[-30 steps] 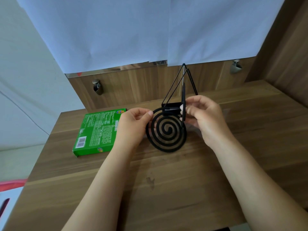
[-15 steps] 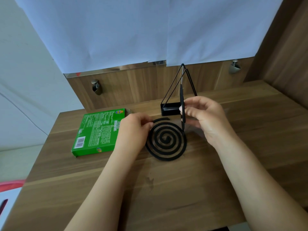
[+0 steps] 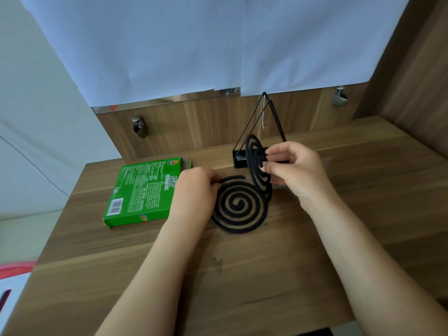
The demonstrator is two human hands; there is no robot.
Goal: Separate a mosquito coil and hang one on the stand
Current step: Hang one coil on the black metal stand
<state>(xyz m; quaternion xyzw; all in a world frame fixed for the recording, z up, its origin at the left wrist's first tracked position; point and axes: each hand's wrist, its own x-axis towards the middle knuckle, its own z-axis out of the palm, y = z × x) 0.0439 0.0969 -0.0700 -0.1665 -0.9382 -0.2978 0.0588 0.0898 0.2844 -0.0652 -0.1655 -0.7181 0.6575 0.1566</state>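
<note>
Step in hand: the separating looks done. I count two spirals, one in each hand, so I'd say I'm now at the hanging.
Left hand: my left hand [image 3: 194,190] is down at the table [image 3: 242,275], fingers curled round the outer tail of the flat coil [image 3: 236,202]. That one lies flat on the wood, just right of the green box [image 3: 145,190].
Right hand: my right hand [image 3: 298,170] pinches the upright coil [image 3: 254,175] by its right edge and holds it on edge, with its lower rim down by the flat coil. I can't tell whether the two touch there.
Hands: apart, each clamped on its own coil.
Stand: the stand [image 3: 238,162] sits at the back of the table, a black wire triangle over a small tray. A pale hook [image 3: 263,122] dangles from its peak.
Where my coil is: in front of the stand, overlapping its frame from here, below the hook and not on it.
Next move: lift it and get the hook through the coil's centre, I reckon. Gentle fingers, since this looks like brittle stuff.
Look of it: thin, matte black, evenly wound rings with open gaps between them. I see no breaks.
</note>
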